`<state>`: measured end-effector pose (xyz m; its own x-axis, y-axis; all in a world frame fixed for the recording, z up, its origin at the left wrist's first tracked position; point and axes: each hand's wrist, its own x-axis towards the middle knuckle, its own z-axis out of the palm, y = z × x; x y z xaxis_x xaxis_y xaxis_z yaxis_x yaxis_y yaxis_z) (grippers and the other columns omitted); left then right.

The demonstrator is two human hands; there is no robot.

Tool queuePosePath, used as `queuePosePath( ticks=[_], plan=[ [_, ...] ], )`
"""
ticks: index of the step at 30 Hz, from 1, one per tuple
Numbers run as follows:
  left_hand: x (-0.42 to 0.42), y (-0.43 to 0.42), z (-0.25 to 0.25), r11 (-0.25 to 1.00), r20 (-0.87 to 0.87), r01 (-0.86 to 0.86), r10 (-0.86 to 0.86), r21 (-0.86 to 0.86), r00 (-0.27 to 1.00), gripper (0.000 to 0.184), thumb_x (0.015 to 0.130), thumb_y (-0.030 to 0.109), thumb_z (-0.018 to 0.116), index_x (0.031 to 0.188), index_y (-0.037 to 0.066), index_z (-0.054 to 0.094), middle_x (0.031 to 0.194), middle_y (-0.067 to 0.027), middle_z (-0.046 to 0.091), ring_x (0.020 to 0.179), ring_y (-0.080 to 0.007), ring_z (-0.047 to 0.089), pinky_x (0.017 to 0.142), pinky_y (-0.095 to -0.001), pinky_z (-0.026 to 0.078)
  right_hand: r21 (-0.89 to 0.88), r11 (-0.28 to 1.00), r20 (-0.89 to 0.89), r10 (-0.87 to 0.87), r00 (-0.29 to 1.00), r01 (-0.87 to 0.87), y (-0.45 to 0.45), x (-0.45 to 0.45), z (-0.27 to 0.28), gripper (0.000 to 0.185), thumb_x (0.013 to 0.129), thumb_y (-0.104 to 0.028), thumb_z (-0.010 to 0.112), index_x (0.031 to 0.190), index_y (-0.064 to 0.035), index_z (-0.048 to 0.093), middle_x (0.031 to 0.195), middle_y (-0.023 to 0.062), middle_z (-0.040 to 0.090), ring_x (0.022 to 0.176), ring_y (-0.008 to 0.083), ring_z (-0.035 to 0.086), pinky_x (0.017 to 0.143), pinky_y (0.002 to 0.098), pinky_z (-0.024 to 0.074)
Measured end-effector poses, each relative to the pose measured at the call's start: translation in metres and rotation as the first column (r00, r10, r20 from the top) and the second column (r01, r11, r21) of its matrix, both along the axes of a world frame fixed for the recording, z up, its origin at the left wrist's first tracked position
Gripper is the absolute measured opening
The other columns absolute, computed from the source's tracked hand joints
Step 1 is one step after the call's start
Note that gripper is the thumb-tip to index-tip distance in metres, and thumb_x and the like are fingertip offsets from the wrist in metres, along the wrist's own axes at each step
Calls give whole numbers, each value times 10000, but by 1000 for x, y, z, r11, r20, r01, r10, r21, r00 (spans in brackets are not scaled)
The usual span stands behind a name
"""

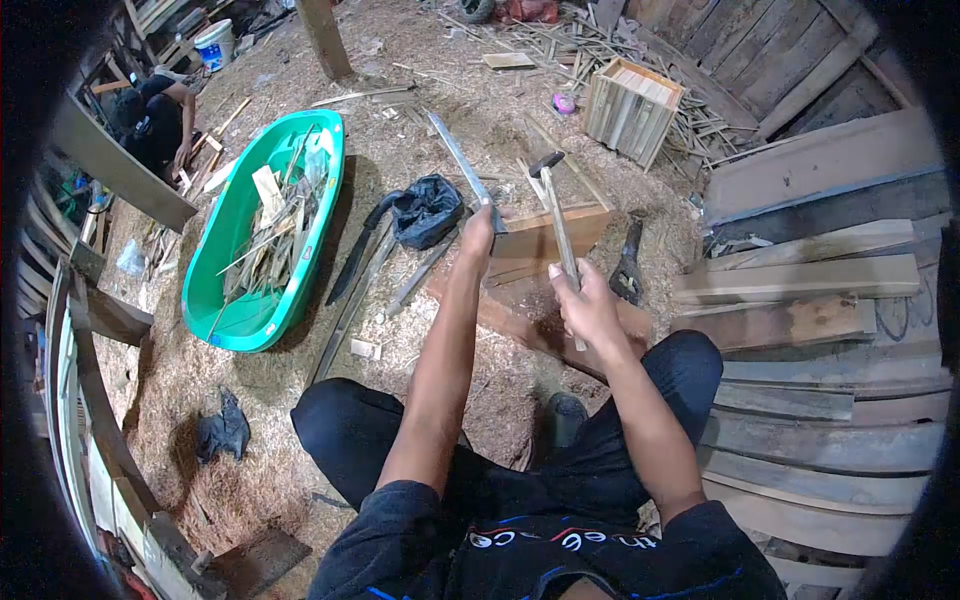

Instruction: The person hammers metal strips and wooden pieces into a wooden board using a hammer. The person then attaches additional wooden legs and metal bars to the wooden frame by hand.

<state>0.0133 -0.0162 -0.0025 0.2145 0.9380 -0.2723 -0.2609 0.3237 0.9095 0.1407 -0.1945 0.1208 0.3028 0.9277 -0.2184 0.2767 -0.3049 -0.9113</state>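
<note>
My right hand [590, 308] is closed around the wooden handle of a hammer [560, 225], whose dark head is raised at the far end. My left hand [480, 232] is closed on the near end of a long, thin, pale strip [456, 152] that points away from me; whether it is wood or metal I cannot tell. Just right of that hand stands a wooden frame or box [555, 240], partly hidden behind the hammer handle. Beneath it lies a thick reddish-brown board [510, 318] between my legs.
A green tub [325, 235] of wood scraps stands at left, near a black plastic bag [428, 210]. Planks [800, 275] lie stacked at right. A slatted wooden crate [630, 112] sits farther back. Another person [160, 115] crouches at far left. Shavings cover the ground.
</note>
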Motion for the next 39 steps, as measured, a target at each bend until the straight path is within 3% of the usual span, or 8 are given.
queuePosePath(
  ticks=[10, 14, 17, 20, 27, 28, 32, 39],
  plan=[
    [-14, -20, -25, 959, -133, -71, 111, 276, 985, 512, 1019, 430, 324, 778, 50, 569, 732, -26, 509, 698, -145, 436, 654, -304, 357, 113, 992, 5, 49, 999, -49, -9, -13, -2, 300, 908, -298, 622, 926, 1, 596, 791, 117, 634, 735, 190, 603, 691, 343, 472],
    [-23, -24, -19, 963, -207, 81, -27, 258, 978, 520, 1012, 479, 314, 786, 77, 555, 761, -8, 523, 726, -137, 441, 694, -303, 376, 129, 986, 46, 96, 994, -101, -9, -18, 6, 331, 918, -319, 600, 950, 10, 604, 839, 159, 652, 800, 237, 636, 736, 363, 481],
    [-22, -37, -5, 959, -218, 64, -2, 275, 976, 550, 1006, 526, 286, 756, 100, 526, 750, 1, 496, 718, -132, 418, 688, -296, 369, 146, 985, -25, 94, 995, -90, -8, -18, 6, 330, 945, -334, 558, 981, -7, 582, 776, 114, 587, 706, 203, 558, 632, 328, 422],
    [-20, -42, -8, 982, -22, 85, -82, 169, 996, 639, 982, 602, 217, 732, 96, 516, 737, -36, 534, 712, -158, 470, 696, -294, 390, 151, 987, -150, 75, 986, -52, -5, -18, -4, 300, 976, -362, 514, 1010, -65, 536, 571, -42, 443, 396, 42, 370, 345, 225, 304],
    [-29, -53, -11, 976, 215, 217, -211, -4, 954, 784, 923, 698, 156, 781, 45, 566, 737, -99, 589, 710, -230, 578, 715, -323, 470, 28, 999, -359, 36, 933, -27, -12, -23, 23, 326, 998, -375, 459, 1046, -60, 526, 607, -40, 430, 415, 36, 362, 340, 212, 304],
    [-27, -60, 3, 978, 251, 206, -204, 19, 946, 863, 912, 711, 108, 998, -9, 575, 704, -90, 574, 696, -232, 586, 737, -337, 492, 38, 999, -368, 37, 929, -25, -11, -24, 27, 328, 1002, -375, 450, 1048, -59, 525, 606, -41, 425, 416, 35, 363, 341, 210, 307],
    [-31, -62, 23, 956, 405, 295, -269, -1, 874, 936, 887, 742, 91, 1114, -29, 573, 689, -76, 561, 645, -219, 573, 695, -345, 505, -13, 1000, -365, 5, 931, -10, -11, -24, 37, 325, 1009, -377, 429, 1053, -71, 530, 610, -42, 424, 411, 33, 346, 339, 208, 307],
    [-17, -60, 33, 980, 299, 178, -144, -90, 943, 647, 944, 669, 196, 817, 106, 489, 550, 16, 331, 440, -129, 310, 458, -279, 319, -29, 1000, -362, -11, 932, 0, -12, -27, 46, 316, 1011, -369, 427, 1047, -71, 527, 612, -38, 420, 410, 36, 347, 339, 207, 304]
  ],
)
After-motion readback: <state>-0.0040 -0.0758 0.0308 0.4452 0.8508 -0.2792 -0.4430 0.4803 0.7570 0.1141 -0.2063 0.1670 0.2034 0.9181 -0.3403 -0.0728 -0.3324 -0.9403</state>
